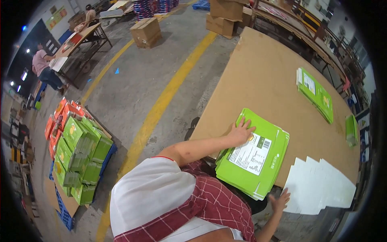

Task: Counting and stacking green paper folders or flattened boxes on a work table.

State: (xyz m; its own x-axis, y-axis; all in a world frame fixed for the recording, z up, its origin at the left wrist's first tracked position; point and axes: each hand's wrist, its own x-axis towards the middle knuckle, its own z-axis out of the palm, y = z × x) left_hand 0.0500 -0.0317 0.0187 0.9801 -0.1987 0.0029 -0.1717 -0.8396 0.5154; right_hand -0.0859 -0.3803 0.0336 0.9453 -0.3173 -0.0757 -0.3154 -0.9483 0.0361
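Observation:
A stack of flat green printed cartons (270, 161) lies on the brown tabletop at its near edge, a white label panel facing up. My left hand (241, 132) rests on the stack's far left part with its fingers spread. To the right of the stack, several white flat sheets (312, 187) lie fanned out in overlapping steps. My right hand (280, 200) is at the near left edge of these sheets, fingers apart, with nothing visibly gripped. Whether its fingertips touch the sheets I cannot tell.
Another green carton stack (316, 94) and a smaller green bundle (351, 131) lie on the brown table (258, 68). At left, green and orange bundles (76, 149) are piled on a blue pallet (64, 213). Cardboard boxes (146, 33) stand farther off; two people work at a far table.

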